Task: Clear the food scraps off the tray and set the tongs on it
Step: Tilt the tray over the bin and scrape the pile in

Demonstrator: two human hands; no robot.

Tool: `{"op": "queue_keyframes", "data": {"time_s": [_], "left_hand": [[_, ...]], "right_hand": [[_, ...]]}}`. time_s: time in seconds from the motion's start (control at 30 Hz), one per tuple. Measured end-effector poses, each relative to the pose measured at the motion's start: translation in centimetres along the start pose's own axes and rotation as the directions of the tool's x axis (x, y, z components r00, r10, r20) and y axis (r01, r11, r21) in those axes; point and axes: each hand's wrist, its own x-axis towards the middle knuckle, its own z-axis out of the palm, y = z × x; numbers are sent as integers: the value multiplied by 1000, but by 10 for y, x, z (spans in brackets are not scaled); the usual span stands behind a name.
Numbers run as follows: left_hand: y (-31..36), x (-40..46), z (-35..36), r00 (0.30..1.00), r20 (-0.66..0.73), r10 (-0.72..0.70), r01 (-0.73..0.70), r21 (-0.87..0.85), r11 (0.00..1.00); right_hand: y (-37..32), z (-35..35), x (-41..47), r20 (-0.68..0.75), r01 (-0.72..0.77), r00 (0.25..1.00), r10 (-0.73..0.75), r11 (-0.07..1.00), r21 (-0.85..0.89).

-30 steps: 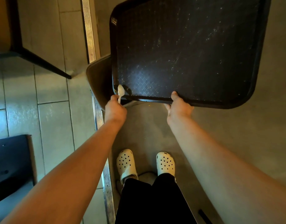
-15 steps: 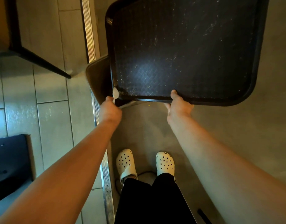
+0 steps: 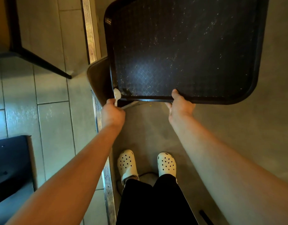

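The right hand [image 3: 180,106] grips the near edge of the dark tray [image 3: 188,51]. The left hand [image 3: 113,113] holds a white spoon [image 3: 116,95], its tip at the tray's near left corner, above a brown bin [image 3: 99,78]. Small crumbs [image 3: 156,39] dot the tray. No tongs show.

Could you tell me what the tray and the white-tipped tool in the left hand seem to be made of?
The tray looks like dark moulded plastic: a raised glossy rim and a cross-hatched textured bed that catches a dull sheen. The tool's white tip looks like matte plastic or silicone; I cannot tell which. A thin grey part below the left hand glints like metal, possibly its handle.
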Motion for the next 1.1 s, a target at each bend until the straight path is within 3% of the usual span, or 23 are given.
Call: {"op": "queue_keyframes", "data": {"time_s": [0.13, 0.47, 0.57, 0.7, 0.8, 0.97, 1.1], "left_hand": [[11, 1, 0, 999, 26, -24, 26, -90, 996], [17, 15, -8, 994, 40, -101, 104, -75, 992], [11, 15, -9, 990, 45, -134, 134, -1, 991], [3, 9, -12, 1000, -18, -18, 20, 109, 994], [5, 3, -3, 998, 23, 59, -61, 111, 992], [-5, 8, -1, 1000, -21, -6, 8, 60, 998], [-5, 7, -1, 998, -31, 46, -44, 61, 997]], "right_hand": [[1, 2, 2, 4, 8, 1000, -8, 1000, 0], [2, 2, 1, 3, 5, 1000, -5, 1000, 1], [3, 3, 1, 8, 11, 1000, -11, 1000, -1], [3, 3, 2, 17, 24, 1000, -24, 999, -23], [5, 2, 3, 20, 21, 1000, -21, 1000, -23], [4, 3, 1, 15, 4, 1000, -3, 1000, -23], [2, 3, 3, 10, 6, 1000, -6, 1000, -5]]}}
